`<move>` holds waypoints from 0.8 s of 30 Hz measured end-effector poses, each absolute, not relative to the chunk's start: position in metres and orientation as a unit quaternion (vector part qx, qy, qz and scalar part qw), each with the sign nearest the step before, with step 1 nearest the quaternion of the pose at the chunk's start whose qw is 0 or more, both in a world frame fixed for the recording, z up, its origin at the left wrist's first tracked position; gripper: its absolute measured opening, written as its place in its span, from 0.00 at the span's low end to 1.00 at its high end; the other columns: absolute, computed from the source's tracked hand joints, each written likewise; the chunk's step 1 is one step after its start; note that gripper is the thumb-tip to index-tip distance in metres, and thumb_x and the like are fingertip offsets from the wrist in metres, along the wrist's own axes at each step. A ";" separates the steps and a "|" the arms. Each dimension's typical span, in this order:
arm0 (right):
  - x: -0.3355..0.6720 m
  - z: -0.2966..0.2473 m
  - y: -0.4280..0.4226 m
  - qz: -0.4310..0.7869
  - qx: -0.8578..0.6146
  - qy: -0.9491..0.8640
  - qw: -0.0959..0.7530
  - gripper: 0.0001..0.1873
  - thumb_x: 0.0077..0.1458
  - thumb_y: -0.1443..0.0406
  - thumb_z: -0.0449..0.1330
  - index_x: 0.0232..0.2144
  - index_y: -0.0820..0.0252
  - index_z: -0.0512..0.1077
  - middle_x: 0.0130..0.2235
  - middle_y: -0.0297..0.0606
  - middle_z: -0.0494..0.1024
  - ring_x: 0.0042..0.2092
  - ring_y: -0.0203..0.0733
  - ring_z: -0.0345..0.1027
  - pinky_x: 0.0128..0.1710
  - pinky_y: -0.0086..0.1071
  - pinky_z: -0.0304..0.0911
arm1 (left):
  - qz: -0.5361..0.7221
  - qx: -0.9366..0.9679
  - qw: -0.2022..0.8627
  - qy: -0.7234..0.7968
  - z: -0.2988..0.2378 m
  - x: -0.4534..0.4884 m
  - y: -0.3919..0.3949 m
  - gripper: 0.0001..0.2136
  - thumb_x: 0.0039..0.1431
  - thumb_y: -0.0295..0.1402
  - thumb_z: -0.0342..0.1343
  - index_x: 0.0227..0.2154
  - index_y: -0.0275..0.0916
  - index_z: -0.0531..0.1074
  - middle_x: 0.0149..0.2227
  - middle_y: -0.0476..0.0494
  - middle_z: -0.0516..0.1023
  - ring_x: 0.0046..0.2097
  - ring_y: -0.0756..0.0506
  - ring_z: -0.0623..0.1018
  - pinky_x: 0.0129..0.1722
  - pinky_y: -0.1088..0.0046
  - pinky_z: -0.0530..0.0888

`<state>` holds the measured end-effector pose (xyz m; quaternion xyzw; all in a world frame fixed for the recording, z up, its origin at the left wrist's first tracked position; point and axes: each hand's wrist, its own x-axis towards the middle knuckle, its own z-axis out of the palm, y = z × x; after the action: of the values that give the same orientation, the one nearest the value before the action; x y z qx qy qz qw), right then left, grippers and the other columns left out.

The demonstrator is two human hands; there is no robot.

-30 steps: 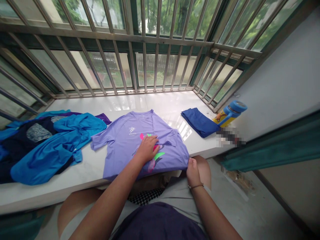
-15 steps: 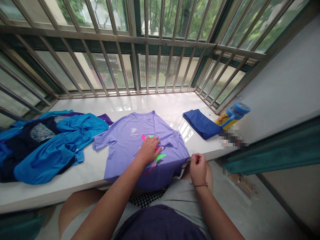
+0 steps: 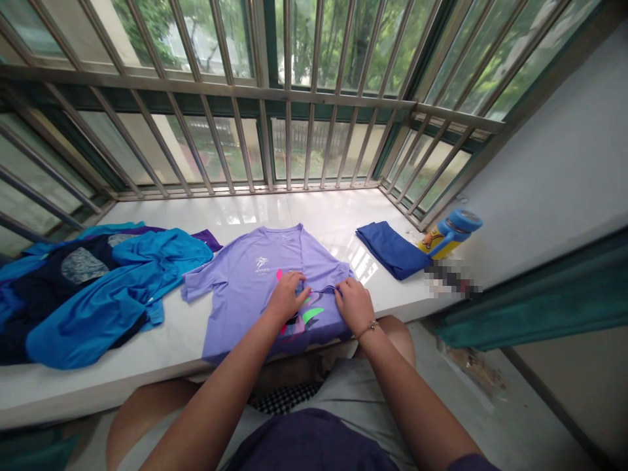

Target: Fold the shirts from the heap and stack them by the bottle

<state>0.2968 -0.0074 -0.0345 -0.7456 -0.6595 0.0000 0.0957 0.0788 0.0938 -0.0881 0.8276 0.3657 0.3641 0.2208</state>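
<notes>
Lavender short-sleeved T-shirt (image 3: 240,284) of thin fabric lies on the glossy white windowsill (image 3: 179,337), directly beneath the fingers, its long axis running from a collar (image 3: 279,229) beyond them to a hem on the near side. Well left of the fingers sits a loose heap of bright-blue and navy garments (image 3: 101,304). The left hand (image 3: 284,299) rests mid-shirt over the pink-and-green print (image 3: 313,316), thumb apart from its curved fingers. The right hand (image 3: 356,304) is nearer the folded-in sleeve (image 3: 325,271), fingertips gathered there; whether either hand pinches fabric, I cannot tell. Right of these fingers lie a folded royal-blue cloth (image 3: 392,250) and, just beside it, a yellow-and-blue bottle (image 3: 447,234).
</notes>
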 end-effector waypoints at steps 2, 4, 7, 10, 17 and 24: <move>0.298 -0.036 -0.006 -0.017 -0.744 -0.659 0.106 0.07 0.73 0.64 0.59 0.46 0.56 0.77 0.49 0.46 0.80 0.51 0.52 0.72 0.47 0.40 0.63 | 0.359 0.832 0.220 0.361 -0.088 0.079 0.094 0.13 0.61 0.31 0.70 0.48 0.42 0.78 0.52 0.38 0.82 0.57 0.35 0.80 0.61 0.51 0.77; 0.300 -0.037 -0.006 -0.033 -0.741 -0.660 0.122 0.07 0.73 0.65 0.58 0.47 0.57 0.76 0.48 0.46 0.81 0.50 0.51 0.72 0.47 0.39 0.61 | 0.349 0.840 0.216 0.355 -0.088 0.079 0.093 0.13 0.61 0.31 0.70 0.48 0.43 0.79 0.50 0.38 0.82 0.55 0.35 0.80 0.59 0.52 0.78; 0.304 -0.039 -0.008 -0.059 -0.726 -0.672 0.137 0.08 0.74 0.66 0.56 0.48 0.58 0.75 0.47 0.45 0.81 0.49 0.50 0.71 0.47 0.39 0.59 | 0.341 0.848 0.209 0.349 -0.087 0.078 0.093 0.07 0.64 0.29 0.66 0.44 0.43 0.80 0.46 0.39 0.82 0.51 0.36 0.80 0.55 0.54 0.78; 0.309 -0.040 -0.012 -0.086 -0.699 -0.696 0.141 0.10 0.76 0.65 0.54 0.48 0.57 0.76 0.44 0.44 0.81 0.46 0.49 0.70 0.46 0.39 0.58 | 0.355 0.842 0.209 0.347 -0.084 0.077 0.092 0.04 0.68 0.27 0.61 0.40 0.43 0.78 0.42 0.41 0.81 0.48 0.38 0.79 0.53 0.57 0.77; 0.337 -0.046 -0.014 -0.027 -0.677 -0.713 0.181 0.14 0.76 0.63 0.52 0.47 0.57 0.78 0.45 0.45 0.83 0.47 0.49 0.73 0.49 0.38 0.62 | 0.374 0.819 0.213 0.380 -0.074 0.075 0.090 0.06 0.66 0.25 0.56 0.40 0.42 0.74 0.43 0.41 0.80 0.50 0.38 0.78 0.55 0.56 0.77; 0.376 -0.039 0.025 0.095 -0.753 -0.616 0.212 0.14 0.68 0.65 0.61 0.53 0.64 0.78 0.50 0.49 0.81 0.52 0.48 0.75 0.57 0.37 0.66 | 0.332 0.853 0.173 0.362 -0.064 0.079 0.078 0.10 0.65 0.26 0.57 0.46 0.43 0.77 0.53 0.37 0.81 0.57 0.35 0.78 0.66 0.46 0.70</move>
<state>0.3758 0.0246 -0.0389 -0.7527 -0.6159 0.0952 0.2122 0.0790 0.0782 -0.0642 0.8534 0.3624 0.3323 0.1731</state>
